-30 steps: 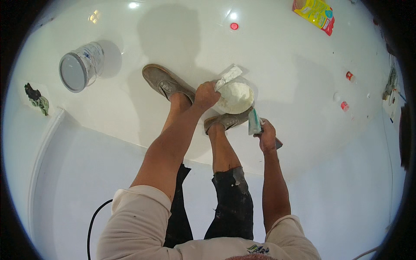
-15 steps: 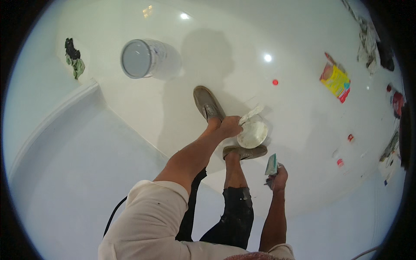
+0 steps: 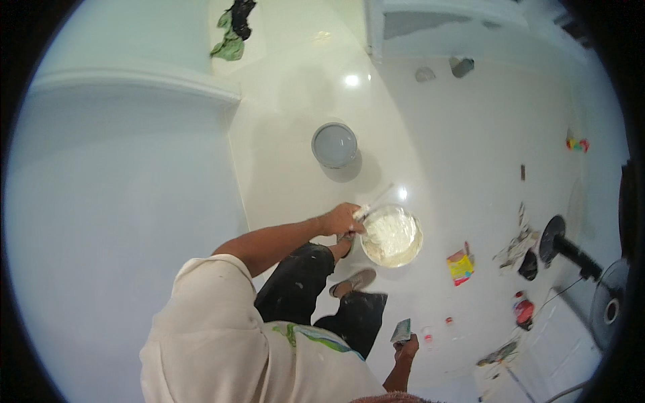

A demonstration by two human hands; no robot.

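My left hand (image 3: 344, 218) is closed at the left rim of a round pale bucket (image 3: 420, 247) that holds white paste (image 3: 393, 235). A thin whitish strip sticks out by the fingers; whether it is the bucket's handle or a stick I cannot tell. Lower down, at my right side, my right hand (image 3: 406, 347) is wrapped round a scraper (image 3: 401, 330) with a flat grey-green blade pointing upward. The scraper is well apart from the bucket. My shoes show on the floor below and left of the bucket.
A grey-lidded bucket (image 3: 334, 145) stands farther ahead. To the right lie a yellow-and-red packet (image 3: 461, 267), a red-labelled bottle (image 3: 523, 310) and a black fan (image 3: 553, 235). A low wall (image 3: 134, 84) runs at the left, with black and green bags (image 3: 232, 43) beyond it.
My view has turned right and I have stepped forward. The bucket in my left hand now looks larger, its white paste plainly visible. The scraper stays in my right hand.
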